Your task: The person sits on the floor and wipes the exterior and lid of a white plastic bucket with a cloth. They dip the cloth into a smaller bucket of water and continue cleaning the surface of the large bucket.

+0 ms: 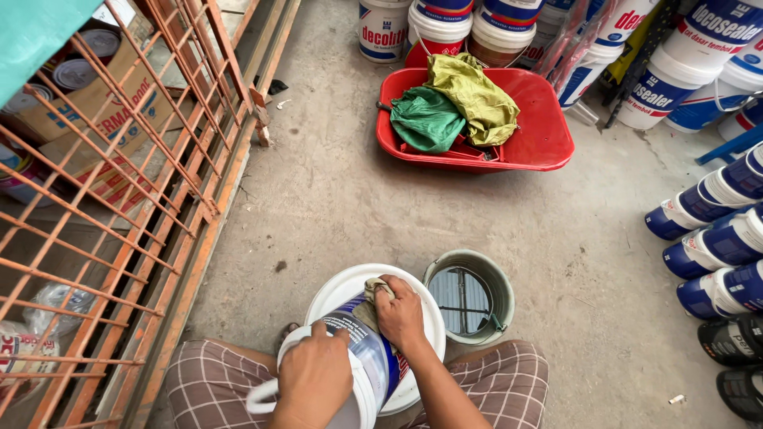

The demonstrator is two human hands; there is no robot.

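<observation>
**Wiping a paint pail over a white lid, water close by**

The right hand (pixel 400 314) has its fingers curled tight around a bunched rag (pixel 373 295), pressing it to the side of a white and blue pail (pixel 362 357). The left hand (pixel 314 377) is clamped over the pail's near end, fingers spread and wrapped on the rim. The pail lies tilted across the person's lap, between checked shorts (pixel 214 381), above a round white lid (pixel 342 290) on the floor.

The pail is held only by one hand on a curved, probably slick surface; a hard wipe could roll it out of that grasp and onto the lid. Just right of the lid stands a grey bucket of water (pixel 469 295), close enough for an elbow or the slipping pail to tip it over the concrete floor (pixel 318 191).

Farther out, a red tub (pixel 548 135) holds green and olive cloths. Behind it stand white pails with red and blue labels (pixel 437 28). Along the right edge, blue and white pails (pixel 715 246) lie on their sides in a row, with black ones below. At left, an orange metal grille (pixel 119 199) fronts brown cardboard boxes and tins.
</observation>
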